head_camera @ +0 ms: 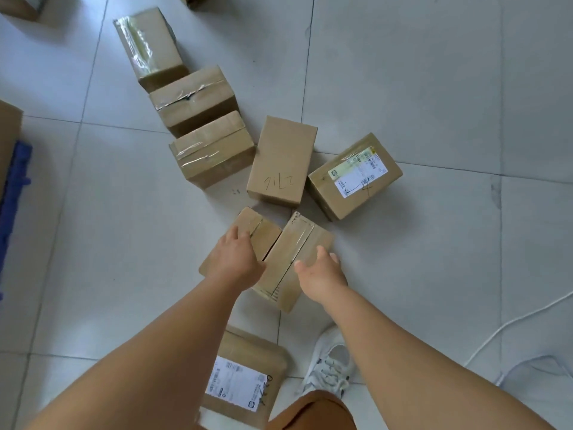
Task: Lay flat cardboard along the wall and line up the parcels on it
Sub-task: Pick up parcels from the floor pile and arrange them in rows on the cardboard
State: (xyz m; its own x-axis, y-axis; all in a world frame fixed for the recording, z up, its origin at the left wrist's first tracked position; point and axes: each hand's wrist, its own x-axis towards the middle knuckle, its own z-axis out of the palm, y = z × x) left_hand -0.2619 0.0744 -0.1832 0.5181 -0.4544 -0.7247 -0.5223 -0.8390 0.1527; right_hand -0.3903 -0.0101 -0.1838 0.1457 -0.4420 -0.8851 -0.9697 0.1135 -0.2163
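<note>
Because both hands are already down on the 2 nearest parcels, the handling question is mostly about these small taped cartons. The left hand (237, 256) lies on top of the left parcel (248, 237), its fingers (233, 235) bent over the far part of the lid; whether they truly grip or only rest there I cannot tell. The right hand (322, 274) is on the right parcel (291, 259), thumb on the taped top and the other fingers dropping over the outer edge, loosely spread rather than clamped.

Both parcels sit on the tiled floor (418, 88), side by side and touching, just beyond the fingertips' reach of nothing else: ahead of the fingers stand a plain box with handwriting (280, 159) and a labelled box (355, 175), and further past them 3 taped boxes in a row (198, 97). Another labelled parcel (248, 377) lies behind the wrists, near a white shoe (331, 364). No flat cardboard sheet is evident under any of them.

These look stiff, light and boxy, probably 1-hand lifts. The glossy tape is likely slippery, so I would pinch across the bare cardboard sides, thumb opposite fingers, not on the tape.
</note>
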